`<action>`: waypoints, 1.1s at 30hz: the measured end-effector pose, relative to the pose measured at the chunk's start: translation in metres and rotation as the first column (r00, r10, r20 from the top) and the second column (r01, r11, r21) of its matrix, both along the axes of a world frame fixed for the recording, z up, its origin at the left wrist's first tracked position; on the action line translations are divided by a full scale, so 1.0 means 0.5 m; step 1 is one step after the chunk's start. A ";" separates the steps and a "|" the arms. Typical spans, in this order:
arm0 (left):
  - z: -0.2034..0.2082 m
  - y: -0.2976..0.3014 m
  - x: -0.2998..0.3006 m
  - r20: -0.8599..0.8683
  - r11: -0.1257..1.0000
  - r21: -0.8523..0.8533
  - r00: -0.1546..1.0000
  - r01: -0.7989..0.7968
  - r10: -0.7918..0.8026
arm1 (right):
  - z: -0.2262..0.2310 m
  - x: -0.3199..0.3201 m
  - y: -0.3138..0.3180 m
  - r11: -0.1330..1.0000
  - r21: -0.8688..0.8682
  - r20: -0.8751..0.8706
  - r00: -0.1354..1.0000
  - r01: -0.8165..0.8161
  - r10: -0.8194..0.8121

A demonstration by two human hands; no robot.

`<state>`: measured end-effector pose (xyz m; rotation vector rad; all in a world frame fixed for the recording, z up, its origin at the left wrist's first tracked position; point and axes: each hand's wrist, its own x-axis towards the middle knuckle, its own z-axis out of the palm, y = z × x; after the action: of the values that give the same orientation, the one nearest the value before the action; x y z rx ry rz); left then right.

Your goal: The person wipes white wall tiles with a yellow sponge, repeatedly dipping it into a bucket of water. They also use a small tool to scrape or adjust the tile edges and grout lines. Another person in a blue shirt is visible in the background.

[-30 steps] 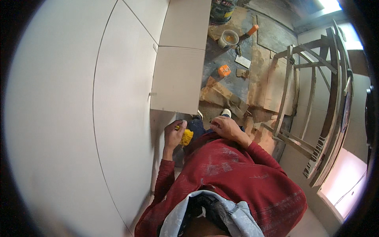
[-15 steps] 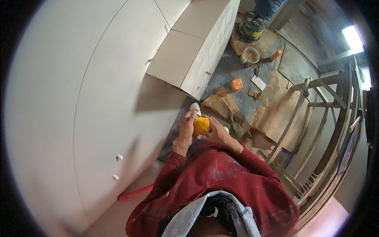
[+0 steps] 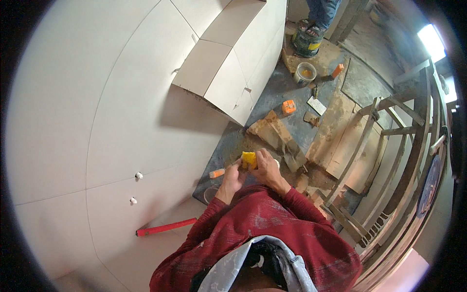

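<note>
A yellow sponge (image 3: 249, 158) sits between my two hands in front of my red sleeves. My left hand (image 3: 232, 180) grips it from the lower left, with the fingertips partly hidden behind it. From the right side my right hand (image 3: 268, 171) closes on it, the fingers bent over its edge. The sponge looks folded or squeezed. On the floor past my left hand lies a small orange-and-white object (image 3: 217, 173).
White tiled wall (image 3: 53, 121) at left, with a tiled box-shaped ledge (image 3: 228, 78) jutting out. A red bar (image 3: 166, 227) lies by the wall. Ahead are a bucket (image 3: 305, 74), orange box (image 3: 288, 107) and cardboard (image 3: 275, 131). Wooden frame (image 3: 369, 146) at right. A person's feet (image 3: 311, 28) stand on a dark bucket.
The sponge has turned and looks more folded, showing less of its face. My right hand now wraps further over it. The view has shifted slightly, revealing the orange-and-white object and more of the red bar.
</note>
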<state>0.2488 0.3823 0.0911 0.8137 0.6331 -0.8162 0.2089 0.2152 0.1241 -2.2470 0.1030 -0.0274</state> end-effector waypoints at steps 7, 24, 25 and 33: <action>0.050 0.024 0.032 0.286 0.858 0.250 0.813 0.448 -0.507 | 0.026 0.029 -0.012 0.992 0.100 0.162 0.985 -0.081 0.064; 0.004 0.227 0.108 0.434 0.828 0.515 0.766 0.220 -0.474 | 0.254 0.566 0.117 0.793 -0.595 0.511 0.703 -0.127 0.496; -0.005 0.235 0.107 0.410 0.824 0.518 0.779 0.229 -0.474 | 0.245 0.533 0.146 0.834 -0.520 0.546 0.679 -0.186 0.491; -0.047 0.283 0.108 0.427 0.833 0.526 0.795 0.170 -0.432 | 0.278 0.569 0.108 0.914 -0.406 0.604 0.758 0.026 0.247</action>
<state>0.3029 0.5237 0.0678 1.5593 0.1818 -0.6885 0.4934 0.2691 0.2629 -2.5031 -0.4577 -0.8288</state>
